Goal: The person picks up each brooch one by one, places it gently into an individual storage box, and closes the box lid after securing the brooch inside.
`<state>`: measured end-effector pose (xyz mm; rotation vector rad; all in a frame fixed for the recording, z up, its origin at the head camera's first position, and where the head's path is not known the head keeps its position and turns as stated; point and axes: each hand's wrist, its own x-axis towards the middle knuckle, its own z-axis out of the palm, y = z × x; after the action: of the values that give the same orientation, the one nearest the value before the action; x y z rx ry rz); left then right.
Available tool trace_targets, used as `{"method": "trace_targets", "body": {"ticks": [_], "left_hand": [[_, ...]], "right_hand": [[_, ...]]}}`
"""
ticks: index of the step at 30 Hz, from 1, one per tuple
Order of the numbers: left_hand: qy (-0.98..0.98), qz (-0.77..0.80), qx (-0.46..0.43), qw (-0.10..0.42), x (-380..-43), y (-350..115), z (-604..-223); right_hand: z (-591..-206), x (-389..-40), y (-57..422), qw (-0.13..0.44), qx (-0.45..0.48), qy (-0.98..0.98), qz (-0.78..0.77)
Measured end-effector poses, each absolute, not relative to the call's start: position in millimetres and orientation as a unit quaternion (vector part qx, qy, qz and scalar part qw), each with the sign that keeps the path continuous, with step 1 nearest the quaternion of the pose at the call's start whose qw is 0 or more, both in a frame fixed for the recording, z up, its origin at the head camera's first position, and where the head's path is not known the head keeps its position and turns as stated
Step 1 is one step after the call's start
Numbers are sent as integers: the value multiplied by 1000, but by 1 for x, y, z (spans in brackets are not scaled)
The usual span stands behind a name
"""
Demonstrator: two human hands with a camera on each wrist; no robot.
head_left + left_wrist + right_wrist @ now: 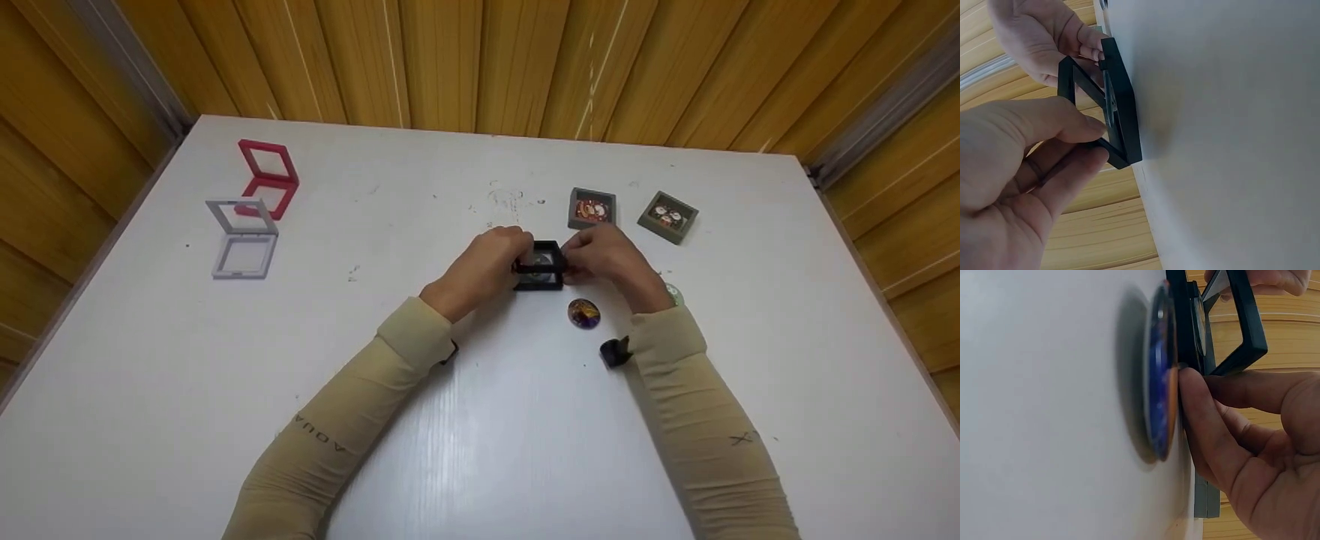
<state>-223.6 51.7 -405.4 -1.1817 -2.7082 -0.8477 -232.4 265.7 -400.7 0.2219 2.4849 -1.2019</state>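
Observation:
A small black hinged display frame (540,286) stands partly open on the white table, its lid raised over its base. My left hand (489,264) pinches the lid between thumb and fingers, as the left wrist view shows. At the opposite side, my right hand (609,259) holds the base by its edge with thumb and fingertips. Inside the base lies a round disc (1201,323), seen nearly edge-on in the right wrist view; its face is hard to make out. A round, glossy purple-and-orange badge (583,313) lies on the table just in front of the right hand.
Two closed grey frames with round pictures, one (592,208) behind the right hand, another (667,217) farther right. A green round piece (673,294) is partly hidden by the right wrist. At the left, a red frame (268,181) and a white frame (245,256) stand open.

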Motion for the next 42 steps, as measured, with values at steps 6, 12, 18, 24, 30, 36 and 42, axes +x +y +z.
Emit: {"method": "trace_targets", "body": {"ticks": [6, 12, 18, 24, 30, 36, 42], "left_hand": [[-887, -245, -391, 33, -222, 53, -404], [-881, -237, -409, -4, -222, 48, -396], [-885, -369, -282, -35, -229, 42, -393], [-859, -481, -114, -130, -231, 40, -399], [-839, -510, -34, -188, -234, 41, -405], [-819, -538, 4, -198, -234, 46, -407], [-805, -557, 37, -201, -231, 50, -407]], "right_hand": [[-401, -231, 266, 184, 83, 881, -429], [-402, -230, 266, 178, 78, 875, -444], [-402, -229, 265, 179, 78, 879, -435], [-403, -229, 264, 177, 83, 880, -433], [-402, -230, 264, 181, 88, 884, -421], [-401, -230, 264, 176, 82, 890, -411], [-402, -230, 265, 181, 78, 877, -439]]}}
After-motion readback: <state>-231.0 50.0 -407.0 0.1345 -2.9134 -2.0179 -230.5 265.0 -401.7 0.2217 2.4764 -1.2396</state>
